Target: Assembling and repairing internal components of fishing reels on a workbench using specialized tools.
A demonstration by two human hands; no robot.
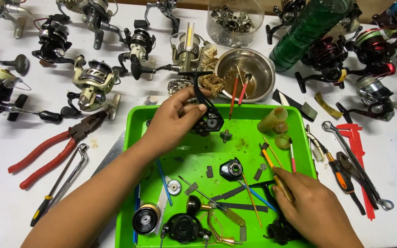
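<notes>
My left hand (173,120) holds a black fishing reel body (206,115) above the back of a green tray (136,138). Down at the tray's front right, my right hand (311,209) grips a thin orange-handled tool (274,173) that points toward the tray's middle. Loose reel parts lie in the tray: a black side cover (231,169), a spool (145,218), a rotor (182,227), a brass handle (217,227), a small white gear (174,187) and several thin brushes.
Several fishing reels ring the white table. Red-handled pliers (47,154) and a wrench (65,179) lie left of the tray. A steel bowl (258,69) with brushes, a clear jar of parts (235,20) and a green bottle (309,30) stand behind. Pliers, spanner (359,165) and red caliper lie right.
</notes>
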